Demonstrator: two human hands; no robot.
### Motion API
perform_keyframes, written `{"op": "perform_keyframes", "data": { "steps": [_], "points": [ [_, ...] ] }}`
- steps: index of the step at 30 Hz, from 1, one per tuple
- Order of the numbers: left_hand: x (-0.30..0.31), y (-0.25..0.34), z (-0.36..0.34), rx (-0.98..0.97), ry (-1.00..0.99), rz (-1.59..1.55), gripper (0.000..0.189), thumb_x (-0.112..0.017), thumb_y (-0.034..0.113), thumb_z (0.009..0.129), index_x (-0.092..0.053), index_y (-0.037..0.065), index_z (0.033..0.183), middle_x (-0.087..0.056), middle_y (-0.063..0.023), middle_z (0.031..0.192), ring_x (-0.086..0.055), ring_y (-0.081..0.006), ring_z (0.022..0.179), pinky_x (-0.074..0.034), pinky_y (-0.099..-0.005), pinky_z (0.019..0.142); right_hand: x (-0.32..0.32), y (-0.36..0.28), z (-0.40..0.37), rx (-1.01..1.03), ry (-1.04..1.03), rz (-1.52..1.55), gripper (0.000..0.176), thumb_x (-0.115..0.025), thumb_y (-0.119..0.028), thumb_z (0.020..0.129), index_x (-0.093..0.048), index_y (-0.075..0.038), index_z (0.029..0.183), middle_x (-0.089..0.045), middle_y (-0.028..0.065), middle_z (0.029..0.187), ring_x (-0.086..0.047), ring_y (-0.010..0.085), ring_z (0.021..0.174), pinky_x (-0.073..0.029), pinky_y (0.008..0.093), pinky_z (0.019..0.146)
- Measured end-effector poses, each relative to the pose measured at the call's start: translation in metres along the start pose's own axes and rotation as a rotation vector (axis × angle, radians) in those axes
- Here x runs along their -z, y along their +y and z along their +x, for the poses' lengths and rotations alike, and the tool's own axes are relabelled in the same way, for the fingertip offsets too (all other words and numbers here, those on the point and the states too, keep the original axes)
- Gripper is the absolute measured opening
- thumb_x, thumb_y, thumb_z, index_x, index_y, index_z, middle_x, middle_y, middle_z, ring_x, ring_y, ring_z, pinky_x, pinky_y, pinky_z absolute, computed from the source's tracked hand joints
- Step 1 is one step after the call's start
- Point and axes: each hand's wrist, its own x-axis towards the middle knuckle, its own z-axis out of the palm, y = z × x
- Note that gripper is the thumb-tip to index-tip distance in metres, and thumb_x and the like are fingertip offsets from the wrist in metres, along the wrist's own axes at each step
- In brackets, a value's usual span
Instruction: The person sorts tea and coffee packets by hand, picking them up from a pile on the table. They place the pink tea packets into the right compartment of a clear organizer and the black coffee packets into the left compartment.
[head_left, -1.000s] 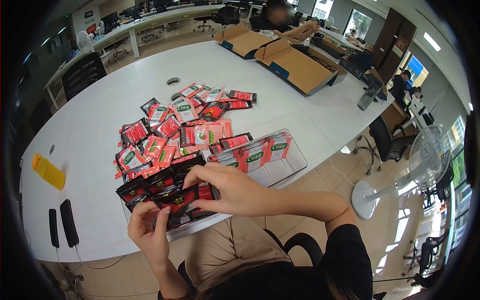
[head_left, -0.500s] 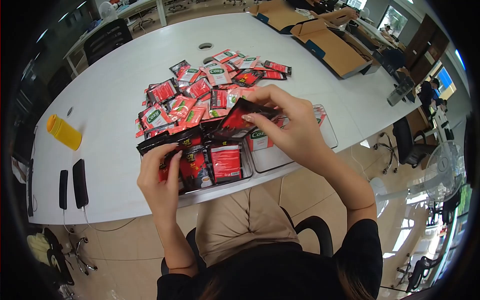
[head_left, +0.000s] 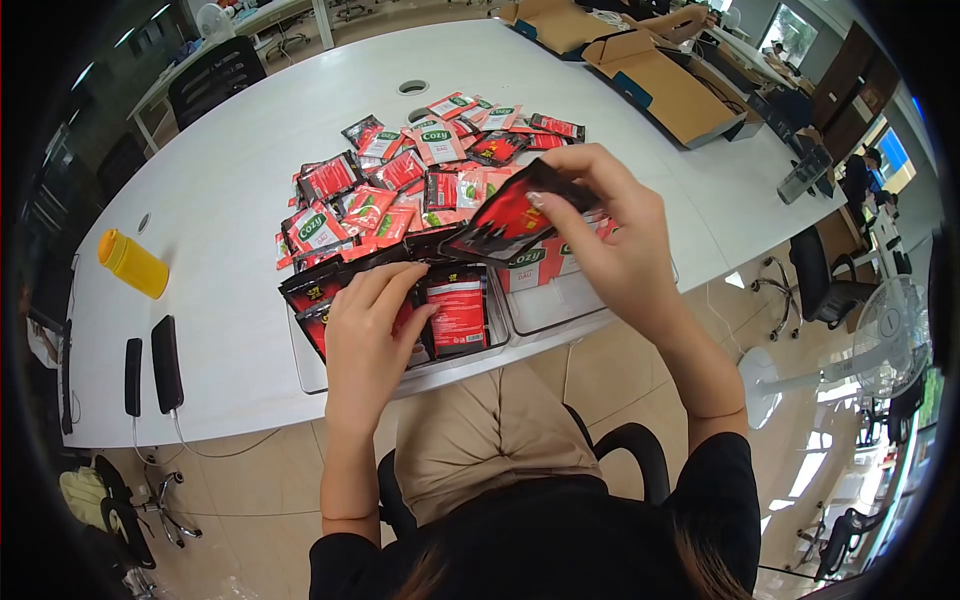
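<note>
My right hand (head_left: 625,240) pinches a black-and-red coffee sachet (head_left: 505,220) between thumb and fingers, tilted above the inner edges of two trays. Over the left clear tray (head_left: 312,375) is my left hand (head_left: 370,320), its thumb and index finger apart and touching the black-and-red sachets standing there. One sachet (head_left: 458,318) in that tray shows its red printed back. In the right clear tray (head_left: 560,318) are pink Cozy tea sachets (head_left: 530,268), partly hidden by my right hand. Behind the trays lies a loose mixed pile of tea and coffee sachets (head_left: 395,175).
A yellow bottle (head_left: 133,264) and two black devices with cables (head_left: 164,362) are on the white table (head_left: 240,215) at left. Open cardboard boxes (head_left: 665,90) and a clear cup (head_left: 800,180) sit at the right. A white fan (head_left: 880,340) stands beyond the table.
My left hand has moved right across the sachets in the left tray, and its fingers have spread. My right hand has lifted and tilted the coffee sachet, shifting slightly right.
</note>
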Motion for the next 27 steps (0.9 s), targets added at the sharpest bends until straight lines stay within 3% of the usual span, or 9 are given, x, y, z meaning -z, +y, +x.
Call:
{"op": "perform_keyframes", "data": {
  "steps": [2,8,11,15,17,20,23,26,27],
  "points": [
    [-0.004,0.002,0.002,0.008,0.014,0.023,0.032,-0.073,0.006,0.072,-0.064,0.004,0.102,-0.062,-0.0072,0.097,-0.058,-0.0222,0.082,-0.047,-0.0313,0.069,0.007,0.007,-0.002,0.008,0.049,0.022,0.019,-0.063,0.0,0.082,-0.059,0.002,0.1,-0.064,0.0103,0.086,-0.063,0.0151,0.077,-0.049,0.0254,0.071],
    [-0.01,0.004,0.0,0.027,0.038,0.006,0.023,-0.072,0.004,0.074,-0.065,0.004,0.096,-0.06,-0.0054,0.089,-0.058,-0.0178,0.07,-0.046,-0.0277,0.056,0.021,0.013,-0.013,-0.095,0.043,0.052,0.017,-0.063,0.0,0.082,-0.059,0.004,0.099,-0.065,0.008,0.089,-0.062,0.0123,0.081,-0.049,0.0247,0.072],
    [-0.01,0.007,0.0,0.072,0.018,-0.03,0.021,-0.071,0.007,0.073,-0.064,0.002,0.093,-0.06,-0.0065,0.089,-0.06,-0.0246,0.082,-0.048,-0.0348,0.07,0.026,0.015,-0.017,-0.1,0.034,0.043,0.017,-0.063,0.0,0.082,-0.059,0.003,0.098,-0.065,0.0072,0.088,-0.062,0.0119,0.08,-0.048,0.0243,0.072],
    [-0.011,0.008,-0.004,0.09,-0.004,-0.056,0.021,-0.07,0.007,0.074,-0.063,0.003,0.093,-0.06,-0.0069,0.089,-0.059,-0.0243,0.079,-0.047,-0.0347,0.067,0.031,0.014,-0.023,-0.167,-0.017,0.052,0.017,-0.063,0.0,0.085,-0.058,0.005,0.101,-0.062,0.0057,0.093,-0.058,0.0116,0.09,-0.045,0.0262,0.085],
    [-0.006,0.01,-0.004,0.113,-0.039,-0.077,0.021,-0.07,0.008,0.075,-0.063,0.003,0.094,-0.06,-0.0076,0.088,-0.059,-0.0236,0.075,-0.048,-0.0341,0.065,0.032,0.014,-0.024,-0.167,-0.027,0.046,0.018,-0.063,0.0,0.085,-0.058,0.005,0.101,-0.062,0.006,0.094,-0.058,0.0114,0.09,-0.045,0.0257,0.085],
    [-0.001,0.018,-0.003,0.191,-0.136,-0.139,0.019,-0.067,0.006,0.079,-0.063,0.004,0.097,-0.061,-0.0093,0.086,-0.058,-0.021,0.065,-0.047,-0.0318,0.059,0.033,0.014,-0.027,-0.193,-0.023,0.053,0.018,-0.063,0.0,0.085,-0.057,0.004,0.102,-0.062,0.0063,0.094,-0.058,0.0114,0.09,-0.044,0.025,0.084],
    [0.006,0.018,-0.002,0.259,-0.267,-0.349,0.016,-0.06,0.002,0.084,-0.062,0.002,0.101,-0.057,-0.0031,0.073,-0.051,-0.0068,0.059,-0.041,-0.02,0.053,0.032,0.016,-0.029,-0.15,0.038,0.066,0.017,-0.062,0.001,0.084,-0.058,0.003,0.101,-0.064,0.006,0.09,-0.059,0.0098,0.083,-0.046,0.0234,0.076],
    [0.008,0.012,-0.005,0.301,-0.17,-0.523,0.017,-0.052,0.001,0.089,-0.062,0.001,0.103,-0.06,-0.008,0.077,-0.054,-0.0101,0.056,-0.044,-0.0251,0.051,0.028,0.019,-0.029,-0.104,0.088,0.12,0.018,-0.061,0.001,0.085,-0.057,0.003,0.102,-0.065,0.0059,0.089,-0.06,0.0086,0.08,-0.047,0.0222,0.071],
    [0.011,0.011,-0.006,0.375,-0.157,-0.624,0.016,-0.046,0.002,0.093,-0.059,0.0,0.103,-0.057,-0.0046,0.077,-0.053,-0.0073,0.061,-0.044,-0.0222,0.055,0.027,0.02,-0.029,-0.096,0.099,0.145,0.018,-0.06,0.001,0.085,-0.057,0.003,0.103,-0.065,0.006,0.089,-0.06,0.0084,0.08,-0.047,0.0219,0.071]
  ]
}}
